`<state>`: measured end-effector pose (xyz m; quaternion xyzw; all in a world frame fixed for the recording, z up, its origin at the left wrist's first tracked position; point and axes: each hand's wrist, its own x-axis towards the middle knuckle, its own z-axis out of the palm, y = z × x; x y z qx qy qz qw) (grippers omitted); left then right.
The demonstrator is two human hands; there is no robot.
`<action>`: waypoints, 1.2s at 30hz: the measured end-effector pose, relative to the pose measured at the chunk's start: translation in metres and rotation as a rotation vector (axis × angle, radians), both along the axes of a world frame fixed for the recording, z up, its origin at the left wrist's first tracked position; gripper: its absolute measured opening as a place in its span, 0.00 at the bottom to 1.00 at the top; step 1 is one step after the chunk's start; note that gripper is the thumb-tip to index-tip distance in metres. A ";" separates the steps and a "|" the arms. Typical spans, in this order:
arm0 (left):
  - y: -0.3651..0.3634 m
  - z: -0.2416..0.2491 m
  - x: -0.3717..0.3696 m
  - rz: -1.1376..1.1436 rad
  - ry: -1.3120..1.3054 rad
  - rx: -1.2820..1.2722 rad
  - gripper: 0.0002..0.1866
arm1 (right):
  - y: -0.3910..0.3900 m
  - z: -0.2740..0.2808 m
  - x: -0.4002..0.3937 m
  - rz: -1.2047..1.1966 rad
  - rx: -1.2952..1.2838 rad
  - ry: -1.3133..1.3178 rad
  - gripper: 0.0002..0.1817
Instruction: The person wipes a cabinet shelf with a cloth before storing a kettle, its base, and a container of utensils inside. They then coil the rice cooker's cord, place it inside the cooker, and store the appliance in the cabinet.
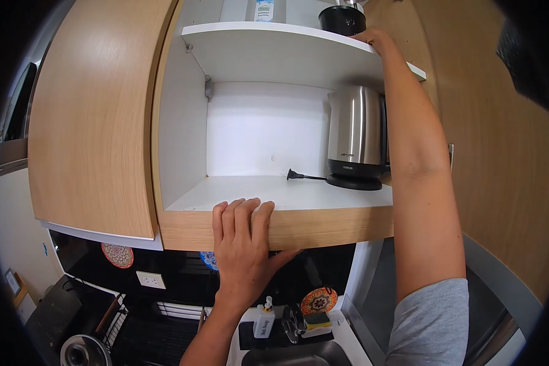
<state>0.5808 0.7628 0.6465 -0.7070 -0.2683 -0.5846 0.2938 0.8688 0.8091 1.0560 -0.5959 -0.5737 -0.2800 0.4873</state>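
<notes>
My left hand (243, 241) rests on the wooden bottom edge (329, 229) of the open wall cabinet, fingers over the top and thumb below, gripping it. High on the right, my right hand (372, 39) reaches to the upper white shelf (274, 38), beside a black pot (343, 21); its fingers are mostly hidden, and what they hold cannot be made out. Below that shelf a steel electric kettle (355, 128) stands upright on its black base, partly behind my right forearm. Its cord and plug (294, 174) lie on the lower shelf.
Wooden cabinet doors flank the opening, one at left (91, 122) and one at right (494, 152). A labelled container (264, 11) stands on the upper shelf. Below are a soap bottle (264, 320), a sponge (317, 322), a sink (299, 355) and a dish rack (116, 320).
</notes>
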 end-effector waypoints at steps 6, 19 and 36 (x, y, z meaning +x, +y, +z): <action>0.001 -0.001 0.001 -0.007 -0.022 -0.005 0.41 | 0.018 0.027 0.009 -0.234 -0.042 -0.120 0.32; 0.004 -0.002 0.000 -0.015 -0.010 -0.011 0.41 | 0.021 0.016 0.008 -0.538 -0.038 -0.173 0.42; 0.009 -0.003 0.000 -0.043 -0.032 0.007 0.39 | 0.041 0.016 -0.152 0.114 0.084 -0.137 0.57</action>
